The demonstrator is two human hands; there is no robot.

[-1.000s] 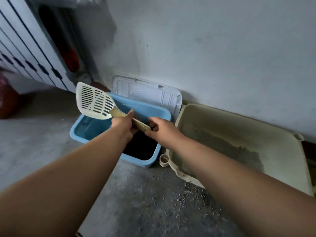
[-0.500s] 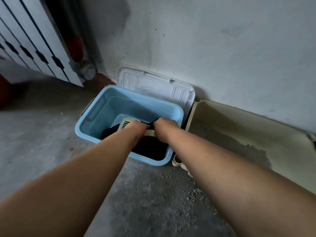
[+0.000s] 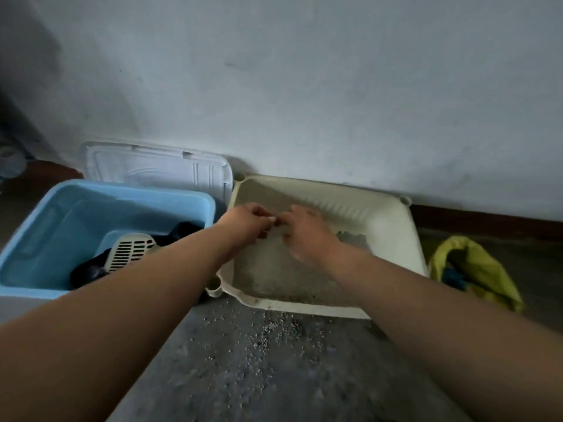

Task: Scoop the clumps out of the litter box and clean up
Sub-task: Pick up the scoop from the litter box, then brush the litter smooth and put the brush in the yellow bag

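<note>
The cream litter box (image 3: 382, 210) stands on the floor (image 3: 231, 376) against the wall (image 3: 304, 86), a little to 1 o'clock from the middle of the view. Grey litter (image 3: 271, 269) covers its bottom, and a darker patch (image 3: 353, 237) lies at 3 o'clock from the right wrist.

Both hands hang over the litter box, near its 10 o'clock corner. The left hand (image 3: 245, 223) and the right hand (image 3: 304, 234) meet with curled fingers, and their fingertips are touching or almost touching. This part is blurred, so I cannot tell whether either grip is closed on something small or on nothing.

The blue bin (image 3: 51, 226) stands just beside the litter box, at its 9 o'clock side. The slotted scoop (image 3: 131, 249) lies inside the bin, on top of a dark bag (image 3: 91, 271), and no hand touches it. A white lid (image 3: 155, 169) leans at the wall at 12 o'clock from the bin.

Small loose grains (image 3: 274, 327) are scattered on the floor at 6 o'clock from the litter box. A yellow-green bag (image 3: 481, 263) sits on the floor at its 3 o'clock side.
</note>
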